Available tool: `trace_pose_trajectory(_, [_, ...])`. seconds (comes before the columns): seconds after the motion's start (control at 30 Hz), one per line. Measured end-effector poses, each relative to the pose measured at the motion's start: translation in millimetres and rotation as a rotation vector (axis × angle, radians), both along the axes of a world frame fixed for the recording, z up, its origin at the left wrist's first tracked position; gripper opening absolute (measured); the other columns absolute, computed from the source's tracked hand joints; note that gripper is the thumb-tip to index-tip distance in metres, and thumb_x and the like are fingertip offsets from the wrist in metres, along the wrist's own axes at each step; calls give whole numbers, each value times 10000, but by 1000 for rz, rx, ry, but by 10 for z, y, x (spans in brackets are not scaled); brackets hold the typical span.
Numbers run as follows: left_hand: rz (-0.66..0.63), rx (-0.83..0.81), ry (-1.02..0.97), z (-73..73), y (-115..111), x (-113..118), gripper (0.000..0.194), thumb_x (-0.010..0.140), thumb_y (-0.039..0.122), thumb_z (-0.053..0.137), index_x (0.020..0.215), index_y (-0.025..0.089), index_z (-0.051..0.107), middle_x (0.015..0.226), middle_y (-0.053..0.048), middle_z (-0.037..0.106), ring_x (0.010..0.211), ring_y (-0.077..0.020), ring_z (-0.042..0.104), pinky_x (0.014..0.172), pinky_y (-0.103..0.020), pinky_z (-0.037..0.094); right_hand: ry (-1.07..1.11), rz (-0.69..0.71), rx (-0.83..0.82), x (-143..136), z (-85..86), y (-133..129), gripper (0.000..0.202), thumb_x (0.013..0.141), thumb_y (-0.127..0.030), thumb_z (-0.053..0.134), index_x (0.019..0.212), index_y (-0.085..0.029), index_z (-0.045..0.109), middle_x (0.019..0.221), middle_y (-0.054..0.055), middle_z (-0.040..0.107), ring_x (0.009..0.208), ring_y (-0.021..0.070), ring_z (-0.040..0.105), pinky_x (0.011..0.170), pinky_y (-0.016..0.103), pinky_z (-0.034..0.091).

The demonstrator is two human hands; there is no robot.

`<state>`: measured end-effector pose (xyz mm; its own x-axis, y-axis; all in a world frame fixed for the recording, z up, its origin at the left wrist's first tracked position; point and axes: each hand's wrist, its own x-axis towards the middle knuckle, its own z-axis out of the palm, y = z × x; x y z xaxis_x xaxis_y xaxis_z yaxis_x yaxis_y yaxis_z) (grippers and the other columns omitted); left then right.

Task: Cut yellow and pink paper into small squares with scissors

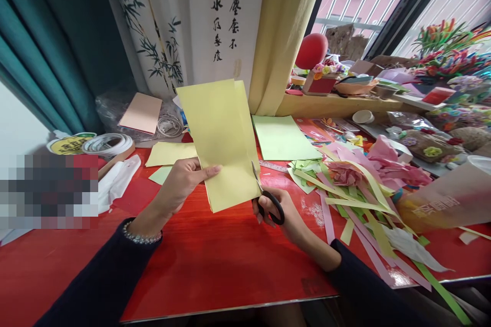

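My left hand (186, 184) pinches the lower left edge of some yellow paper (220, 133), thumb in front and fingers behind. The paper stands tilted above the table, in layers that show along its right side. My right hand (278, 209) is closed round the black handles of a pair of scissors (273, 205). The scissors' blades point up and lie at the paper's lower right edge. Behind my left hand lie a yellow sheet (171, 153) and part of a pale green sheet (160, 174). Further back is a pale green stack of paper (284, 138).
Paper strips (356, 204) in yellow, pink and green are heaped at the right, beside a translucent tub (448, 196). At the left are tape rolls (107, 144) and a crumpled white tissue (117, 181). The red table's (230, 276) front edge runs below my arms.
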<state>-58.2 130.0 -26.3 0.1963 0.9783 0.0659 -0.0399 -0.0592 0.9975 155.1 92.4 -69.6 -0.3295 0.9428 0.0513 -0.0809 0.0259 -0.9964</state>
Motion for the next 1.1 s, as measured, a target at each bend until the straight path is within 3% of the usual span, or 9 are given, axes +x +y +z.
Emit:
trace_pose_trajectory(0.1, [-2, -8, 2, 3, 1, 6, 328, 679, 311, 715, 983, 193, 676, 998, -53, 701, 901, -212, 647, 814, -338, 524, 40, 0, -32, 13, 8, 4, 530, 713, -497, 637, 1085, -136, 524, 592, -12, 556, 442, 89, 505, 337, 183, 255])
trace_pose_trajectory(0.17, [4, -9, 10, 9, 0, 7, 343, 671, 330, 717, 983, 193, 675, 1003, -56, 700, 908, -216, 647, 816, -342, 525, 52, -9, -45, 18, 21, 4, 793, 711, -475, 653, 1344, -160, 294, 605, -21, 571, 438, 94, 504, 343, 185, 268])
trace_pose_trajectory(0.23, [8, -9, 18, 14, -3, 9, 361, 664, 349, 719, 985, 190, 674, 1009, -61, 698, 915, -223, 645, 817, -348, 526, 56, -20, -45, 19, 36, 3, 960, 707, -467, 662, 1423, -174, 94, 601, -28, 578, 428, 94, 494, 346, 189, 280])
trace_pose_trajectory(0.37, [6, -12, 16, 15, -4, 10, 361, 663, 345, 720, 984, 188, 674, 1010, -62, 697, 921, -221, 644, 819, -342, 526, 73, -50, -61, 0, 62, -2, 1082, 689, -428, 693, 1435, -176, -50, 592, -38, 578, 428, 98, 499, 362, 198, 317])
trace_pose_trajectory(0.53, [6, -23, -10, 6, 3, 10, 334, 669, 308, 722, 979, 193, 677, 1001, -53, 701, 922, -218, 643, 822, -335, 527, 106, -90, -87, -23, 76, -10, 1094, 675, -351, 725, 1437, -192, -44, 586, -53, 572, 419, 83, 478, 384, 200, 347])
trace_pose_trajectory(0.8, [-20, -71, 6, -47, -7, 49, 334, 652, 335, 733, 947, 183, 691, 965, -64, 711, 874, -228, 658, 812, -354, 528, 48, -45, -92, 25, 75, 5, 1096, 684, -511, 661, 1437, -168, -59, 585, -28, 571, 430, 106, 495, 343, 193, 275])
trace_pose_trajectory(1.1, [-32, -57, -15, -85, 10, 52, 301, 686, 283, 714, 965, 176, 682, 981, -62, 706, 882, -203, 652, 824, -334, 517, 49, -77, -117, 22, 87, 10, 1094, 681, -400, 709, 1437, -191, -52, 564, -42, 570, 402, 85, 461, 360, 190, 264])
